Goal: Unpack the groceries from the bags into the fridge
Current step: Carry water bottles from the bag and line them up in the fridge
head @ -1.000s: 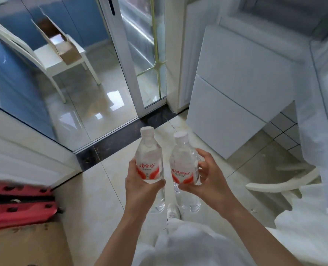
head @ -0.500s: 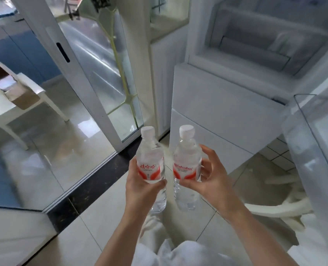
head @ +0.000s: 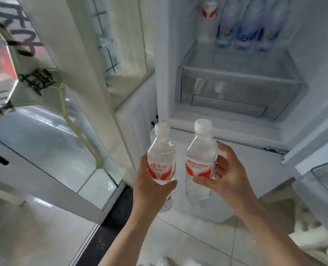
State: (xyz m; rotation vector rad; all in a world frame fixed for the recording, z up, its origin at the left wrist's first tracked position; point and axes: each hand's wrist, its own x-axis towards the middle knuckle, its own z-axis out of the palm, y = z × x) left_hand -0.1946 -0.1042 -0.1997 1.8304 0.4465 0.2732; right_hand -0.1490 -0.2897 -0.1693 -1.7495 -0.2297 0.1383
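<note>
My left hand [head: 149, 189] grips a clear water bottle [head: 161, 160] with a white cap and red label, held upright. My right hand [head: 226, 175] grips a second bottle of the same kind [head: 200, 156] beside it. Both bottles are in front of the open fridge [head: 236, 131], below its lowest shelf. Inside, a clear drawer [head: 236, 89] sits under a glass shelf. On that shelf stand a red-labelled bottle [head: 207, 22] and three blue-labelled bottles [head: 249, 25].
A glass sliding door [head: 73, 131] with a white frame stands to the left, with a dark floor track below it. The open fridge door's shelf [head: 324, 181] is at the right edge. White bag material [head: 178, 262] lies on the tiled floor below.
My view has risen toward the fridge interior, which now shows its shelf and bottles. Both hands have lifted the two bottles closer to the fridge opening.
</note>
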